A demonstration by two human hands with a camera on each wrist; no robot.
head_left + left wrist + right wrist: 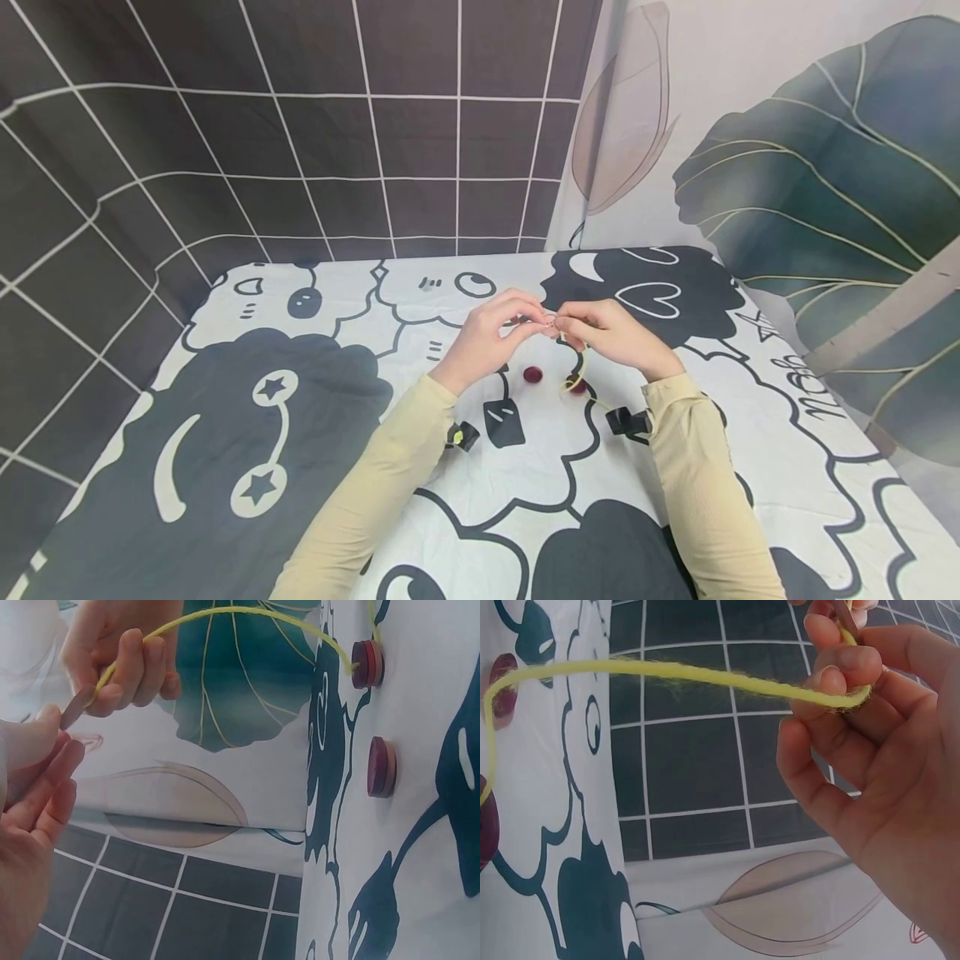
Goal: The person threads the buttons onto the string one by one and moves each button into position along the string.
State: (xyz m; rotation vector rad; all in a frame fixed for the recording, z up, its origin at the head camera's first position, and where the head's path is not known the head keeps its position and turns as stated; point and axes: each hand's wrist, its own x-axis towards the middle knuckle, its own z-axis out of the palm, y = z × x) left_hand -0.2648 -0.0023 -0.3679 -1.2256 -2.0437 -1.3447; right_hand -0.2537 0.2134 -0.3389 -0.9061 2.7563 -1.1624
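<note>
In the head view my left hand [491,333] and right hand [615,333] meet above the patterned cloth, fingertips close together. Seen from the left wrist, the left thumb and fingers pinch a thin brownish-red disc [76,709], nearly edge-on. The right hand grips yellow yarn [705,677] near the disc, the strand passing between thumb and fingers. Whether the yarn runs through the disc is hidden by the fingertips. From there it arcs down to a dark red round piece [366,666] on the cloth. Another dark red round piece [532,375] lies beside that one.
A black-and-white cartoon cloth [480,517] covers the surface. Small black objects sit by the left sleeve [462,436] and right sleeve [628,421]. Behind stand a dark gridded curtain [420,133] and a leaf-print hanging [817,183].
</note>
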